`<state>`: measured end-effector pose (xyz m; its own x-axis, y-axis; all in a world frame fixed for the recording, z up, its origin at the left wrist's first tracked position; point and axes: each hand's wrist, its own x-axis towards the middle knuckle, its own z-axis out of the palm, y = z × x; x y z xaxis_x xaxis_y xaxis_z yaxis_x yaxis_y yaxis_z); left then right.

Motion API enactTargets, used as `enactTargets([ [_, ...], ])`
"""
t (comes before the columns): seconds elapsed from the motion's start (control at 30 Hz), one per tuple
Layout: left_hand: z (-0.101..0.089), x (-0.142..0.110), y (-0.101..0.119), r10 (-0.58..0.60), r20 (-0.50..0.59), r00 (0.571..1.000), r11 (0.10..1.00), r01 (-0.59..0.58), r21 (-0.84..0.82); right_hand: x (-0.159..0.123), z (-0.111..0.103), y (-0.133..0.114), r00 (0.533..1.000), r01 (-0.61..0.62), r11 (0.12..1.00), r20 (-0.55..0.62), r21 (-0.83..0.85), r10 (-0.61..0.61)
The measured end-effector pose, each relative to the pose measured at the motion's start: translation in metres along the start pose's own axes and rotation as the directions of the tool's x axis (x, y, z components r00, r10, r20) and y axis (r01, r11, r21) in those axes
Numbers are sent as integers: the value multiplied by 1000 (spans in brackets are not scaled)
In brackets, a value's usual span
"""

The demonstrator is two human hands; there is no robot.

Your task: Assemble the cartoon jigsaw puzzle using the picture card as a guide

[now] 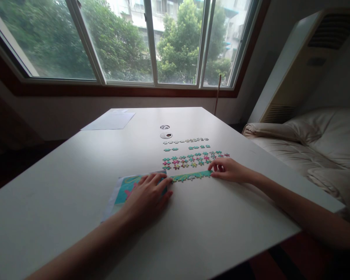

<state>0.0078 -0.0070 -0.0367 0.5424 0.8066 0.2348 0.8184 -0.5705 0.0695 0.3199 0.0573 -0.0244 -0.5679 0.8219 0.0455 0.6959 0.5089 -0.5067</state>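
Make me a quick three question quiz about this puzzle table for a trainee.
1. True or false: the left hand lies flat on the printed sheet.
2. Which end of the joined puzzle strip does the right hand touch: A near end, B right end, C neither?
3. Fill in: the loose puzzle pieces lie in rows on the ____ side of the strip.

Key: 1 true; 2 B; 3 far (window) side, on the white table.
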Motion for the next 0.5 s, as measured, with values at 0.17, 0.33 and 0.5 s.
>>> enactTargets([
  [0.17, -2, 0, -3, 14, -44, 999, 1000, -13, 23, -2, -6, -1, 999, 6, 1000, 50, 25, -7],
  [0.33, -1, 0, -3, 32, -41, 999, 999, -31, 11, -2, -7, 0, 999, 9, 1000, 42, 10, -9],
  [0.5, 2, 0, -4, 38, -49, 998, 999, -38, -8, -2, -6, 0, 999, 21, 1000, 38, 11, -22],
])
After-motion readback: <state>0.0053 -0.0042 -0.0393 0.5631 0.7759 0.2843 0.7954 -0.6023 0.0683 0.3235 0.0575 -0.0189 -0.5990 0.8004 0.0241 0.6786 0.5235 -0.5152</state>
